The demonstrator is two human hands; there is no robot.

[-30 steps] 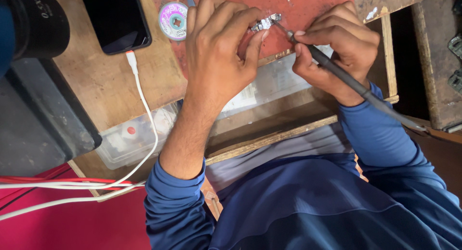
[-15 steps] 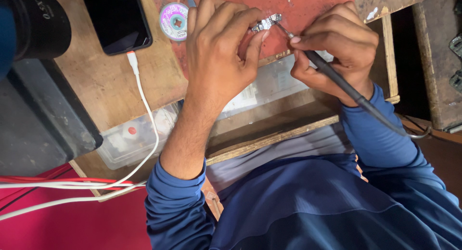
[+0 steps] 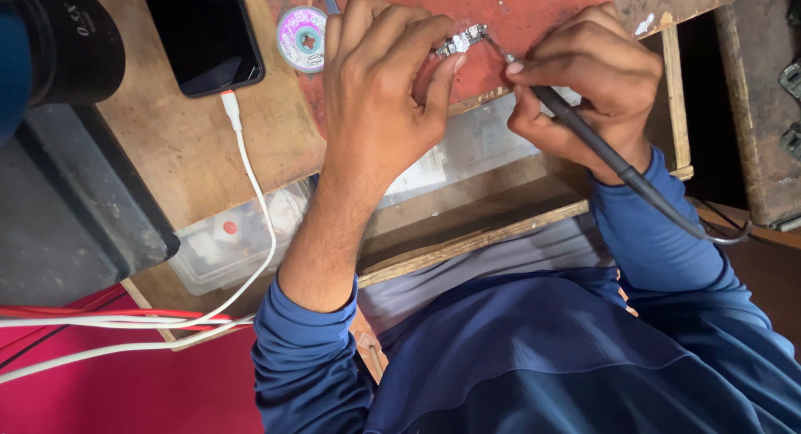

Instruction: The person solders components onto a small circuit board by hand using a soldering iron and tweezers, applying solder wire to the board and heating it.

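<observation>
Between the thumb and fingertips of the left hand (image 3: 375,92), a small circuit board (image 3: 460,40) was pinched by its edges over the red mat (image 3: 551,8). It looked light, stiff and fragile, best held at the bare rim, clear of the tiny parts on its face. Just to its right, the right hand (image 3: 584,75) was closed pen-style around a black soldering iron (image 3: 584,133), whose tip touched the board. A solder wick spool (image 3: 302,38) lay beyond the left hand's knuckles.
</observation>
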